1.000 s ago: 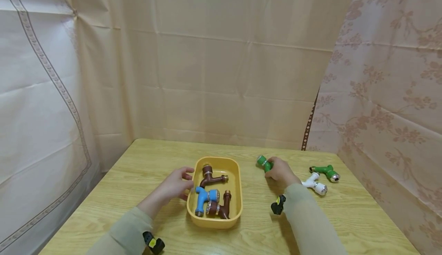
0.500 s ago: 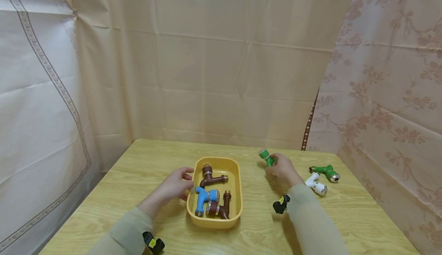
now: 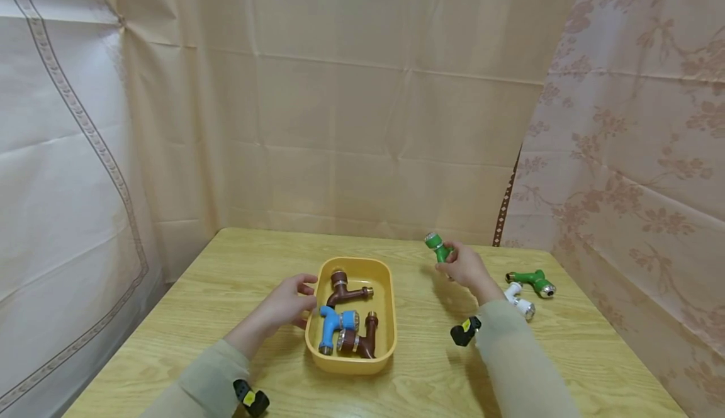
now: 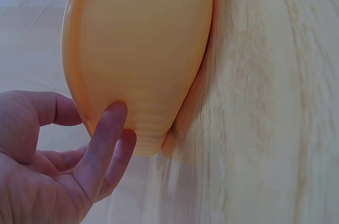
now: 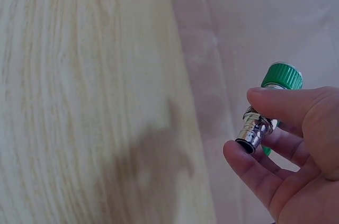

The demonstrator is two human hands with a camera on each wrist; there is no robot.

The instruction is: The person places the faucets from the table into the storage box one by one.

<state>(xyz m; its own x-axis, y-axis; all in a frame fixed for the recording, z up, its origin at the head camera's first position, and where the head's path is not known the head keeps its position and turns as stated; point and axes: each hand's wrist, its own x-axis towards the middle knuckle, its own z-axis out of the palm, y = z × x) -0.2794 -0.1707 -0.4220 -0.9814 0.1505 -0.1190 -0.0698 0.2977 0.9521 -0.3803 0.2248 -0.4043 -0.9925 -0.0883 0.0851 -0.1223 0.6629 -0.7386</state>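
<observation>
My right hand (image 3: 467, 265) pinches a green tap (image 3: 436, 245) between thumb and fingers, above the table near its far side. In the right wrist view, the tap's ribbed green knob (image 5: 283, 75) points up and its metal threaded end (image 5: 252, 132) lies between thumb and fingers; the rest is partly hidden by the hand. My left hand (image 3: 287, 302) stays at the left wall of the yellow tray (image 3: 393, 317), its loosely bent fingers (image 4: 108, 128) right at the wall and rim. Inside the tray lie two brown taps (image 3: 341, 289) and a blue tap (image 3: 330, 330).
Right of my right hand, another green tap (image 3: 532, 281) and a white tap (image 3: 522, 305) lie on the wooden table (image 3: 272, 380). My right forearm partly covers the white one. Curtains (image 3: 368, 109) hang behind the table and along both sides.
My right hand has lifted the green tap off the table, raising it upward and slightly away. The left hand and the tray have stayed in place.
</observation>
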